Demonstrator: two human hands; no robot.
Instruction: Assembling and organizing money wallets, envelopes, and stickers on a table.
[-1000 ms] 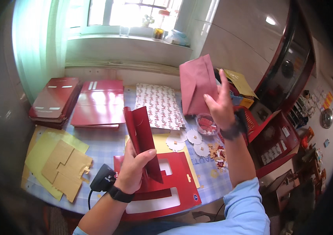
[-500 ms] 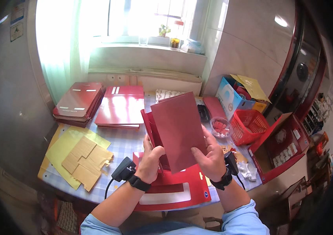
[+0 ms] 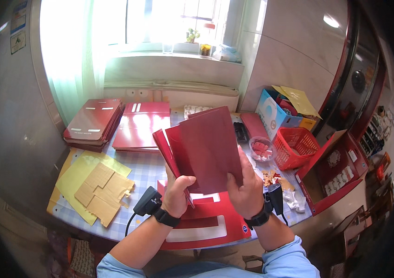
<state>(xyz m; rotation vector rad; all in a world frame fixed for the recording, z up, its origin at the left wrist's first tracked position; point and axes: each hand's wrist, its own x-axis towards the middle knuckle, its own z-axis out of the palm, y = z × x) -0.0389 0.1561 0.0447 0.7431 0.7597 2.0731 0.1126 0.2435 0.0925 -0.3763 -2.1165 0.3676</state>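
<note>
Above the near middle of the table I hold a dark red card folder (image 3: 208, 148) upright in both hands. Its left leaf is glossy red and fans apart from the matte right leaf. My left hand (image 3: 177, 192) is closed on the lower left edge, thumb in front. At the lower right edge, my right hand (image 3: 244, 185) grips it with the thumb on its face; the fingers behind are partly hidden. Beneath my hands lies a flat red card sheet (image 3: 234, 217) with white strips, partly covered by the folder and hands.
Stacked dark red folders (image 3: 92, 121) and a second glossy red stack (image 3: 142, 125) stand at the back left. Brown cardboard pieces (image 3: 102, 190) lie on yellow sheets (image 3: 79, 171). To the right are a clear tub (image 3: 262, 149), a red basket (image 3: 294, 143) and an open red box (image 3: 315, 185).
The folder's left leaf has swung out to the left, showing more glossy red surface. The right leaf has turned slightly and risen a little, and my right hand has shifted with it.
</note>
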